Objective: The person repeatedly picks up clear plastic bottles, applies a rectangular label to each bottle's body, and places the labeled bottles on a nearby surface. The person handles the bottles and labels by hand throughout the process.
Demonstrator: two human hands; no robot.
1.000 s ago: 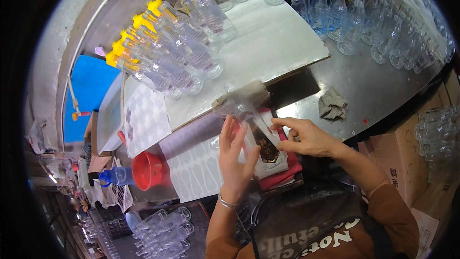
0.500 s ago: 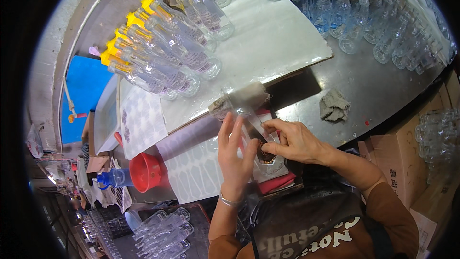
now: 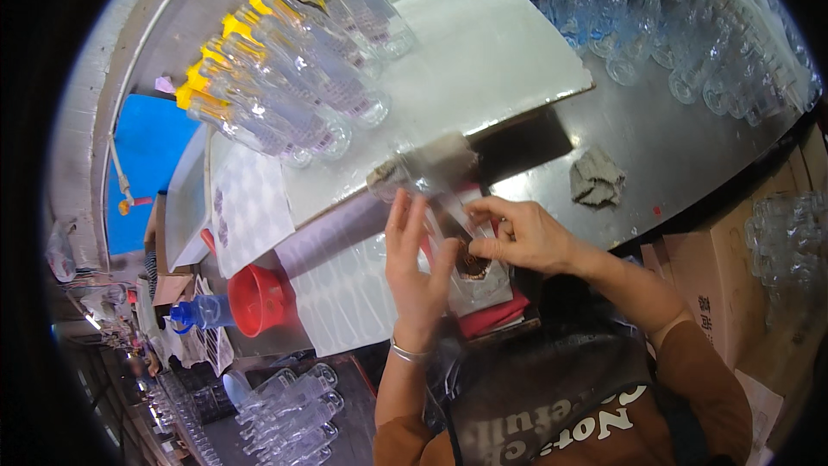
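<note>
A clear glass bottle point(image 3: 442, 214) lies slantwise between my hands, and its outline is hard to follow against what is beneath it. A dark patch with a gold print point(image 3: 473, 266) shows at its near end. Along the left side rests my left hand point(image 3: 416, 263), fingers stretched out and thumb apart. My right hand point(image 3: 526, 237) is curled at the other side, with thumb and forefinger on the bottle. Underneath are a red cloth point(image 3: 493, 319) and a small support. Just beyond the fingertips lies a greyish rolled cloth point(image 3: 448, 158), blurred.
Several clear bottles point(image 3: 293, 78) lie on a white board point(image 3: 483, 43), necks on a yellow rest. More bottles point(image 3: 625, 34) stand at the far right. A grey rag point(image 3: 597, 178), label sheets point(image 3: 336, 293), a red cup point(image 3: 259, 300) and cardboard boxes point(image 3: 690, 267) surround the work spot.
The whole scene has shifted slightly up and left in the picture. Both hands keep nearly the same hold around the bottle.
</note>
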